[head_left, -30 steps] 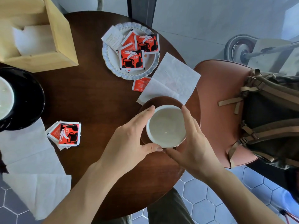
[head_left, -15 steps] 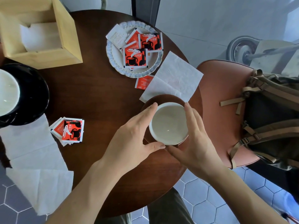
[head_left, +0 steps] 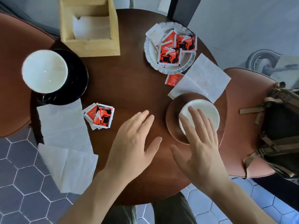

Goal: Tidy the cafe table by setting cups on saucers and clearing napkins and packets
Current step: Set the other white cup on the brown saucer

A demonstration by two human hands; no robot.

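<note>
A white cup (head_left: 204, 110) stands on a brown saucer (head_left: 172, 120) at the table's right edge. My right hand (head_left: 199, 143) hovers flat over its near side, fingers spread, holding nothing. My left hand (head_left: 134, 141) is open above the bare wood to the left of the saucer. A second white cup (head_left: 44, 71) rests on a black saucer (head_left: 77, 81) at far left. Red packets (head_left: 100, 115) lie in a small pile mid-table. More packets (head_left: 171, 54) fill a white plate (head_left: 150, 52). One napkin (head_left: 202, 78) lies beside the brown saucer, others (head_left: 64, 143) hang off the left edge.
A wooden napkin box (head_left: 90, 44) stands at the back of the round dark table (head_left: 126, 81). A single red packet (head_left: 174, 79) lies between plate and napkin. Brown chairs flank the table; the right one (head_left: 234, 110) carries a backpack (head_left: 281, 126). Tiled floor lies below.
Both hands have let go of the white cup on the brown saucer and opened; the left hand drew away to the left. My view shifted left, revealing more of the black saucer.
</note>
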